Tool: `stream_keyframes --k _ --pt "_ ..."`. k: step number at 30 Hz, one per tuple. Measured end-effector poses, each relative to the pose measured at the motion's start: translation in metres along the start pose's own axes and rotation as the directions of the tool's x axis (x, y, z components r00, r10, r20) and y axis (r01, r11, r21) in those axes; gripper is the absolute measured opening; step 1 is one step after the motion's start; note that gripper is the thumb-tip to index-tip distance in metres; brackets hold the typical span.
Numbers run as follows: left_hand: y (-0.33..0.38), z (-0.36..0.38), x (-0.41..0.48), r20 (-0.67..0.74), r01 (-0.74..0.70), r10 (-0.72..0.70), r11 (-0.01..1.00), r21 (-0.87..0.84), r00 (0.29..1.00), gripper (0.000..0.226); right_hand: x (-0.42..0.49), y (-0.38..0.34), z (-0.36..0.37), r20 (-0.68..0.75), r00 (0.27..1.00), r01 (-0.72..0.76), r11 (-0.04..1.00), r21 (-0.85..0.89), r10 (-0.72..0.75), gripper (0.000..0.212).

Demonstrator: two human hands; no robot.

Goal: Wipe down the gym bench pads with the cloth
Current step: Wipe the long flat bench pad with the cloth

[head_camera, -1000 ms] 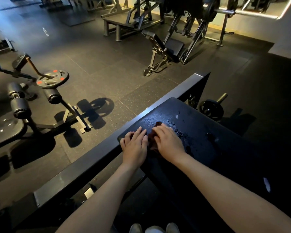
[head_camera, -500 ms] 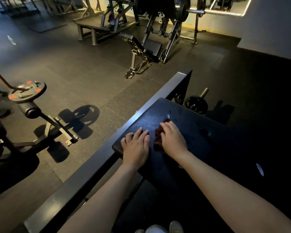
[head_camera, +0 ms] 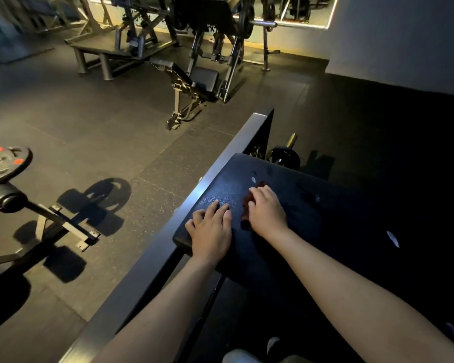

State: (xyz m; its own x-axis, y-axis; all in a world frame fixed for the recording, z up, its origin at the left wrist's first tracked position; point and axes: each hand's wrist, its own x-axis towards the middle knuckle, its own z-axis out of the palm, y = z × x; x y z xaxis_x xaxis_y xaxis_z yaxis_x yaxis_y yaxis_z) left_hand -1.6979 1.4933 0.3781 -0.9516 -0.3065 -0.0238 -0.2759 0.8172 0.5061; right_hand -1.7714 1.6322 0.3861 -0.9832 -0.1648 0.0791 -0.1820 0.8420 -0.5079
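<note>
We are in a gym. Dark rubber floor tiles (head_camera: 110,111) lie under steel training gear. A plate-loaded machine (head_camera: 207,19) stands at the back, with an adjustable seat (head_camera: 203,77) in front of it. At our left are a weight plate (head_camera: 5,163) with red marks and a roller pad (head_camera: 4,199). Close to us is a black padded bench (head_camera: 325,205). A mirror (head_camera: 304,9) edged with a light strip hangs on the far wall.
</note>
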Motion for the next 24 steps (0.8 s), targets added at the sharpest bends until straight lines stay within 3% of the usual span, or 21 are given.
stream_keyframes --k 7,13,19,21,24 --pt "0.009 -0.004 0.027 0.033 -0.046 0.048 0.998 -0.035 0.998 0.043 -0.012 -0.004 0.008 0.107 0.973 0.205 0.979 0.015 -0.206 0.043" --pt "0.01 0.007 0.055 0.054 -0.044 0.043 0.999 0.027 0.998 0.046 0.047 0.013 -0.006 -0.008 0.999 -0.052 0.997 -0.049 0.051 0.042" --pt "0.018 0.008 0.08 0.02 -0.024 0.024 1.0 -0.012 1.0 0.043 0.035 0.002 0.004 0.111 0.968 0.226 0.974 -0.005 -0.224 0.039" --pt "0.017 0.009 0.084 0.007 -0.055 0.055 0.998 0.03 0.998 0.043 0.056 0.016 -0.002 0.092 0.981 0.174 0.983 -0.055 -0.168 0.038" --pt "0.015 0.014 0.084 -0.014 -0.111 0.112 0.993 0.051 0.994 0.044 0.083 0.024 -0.008 0.027 0.999 -0.02 0.997 -0.068 0.022 0.04"
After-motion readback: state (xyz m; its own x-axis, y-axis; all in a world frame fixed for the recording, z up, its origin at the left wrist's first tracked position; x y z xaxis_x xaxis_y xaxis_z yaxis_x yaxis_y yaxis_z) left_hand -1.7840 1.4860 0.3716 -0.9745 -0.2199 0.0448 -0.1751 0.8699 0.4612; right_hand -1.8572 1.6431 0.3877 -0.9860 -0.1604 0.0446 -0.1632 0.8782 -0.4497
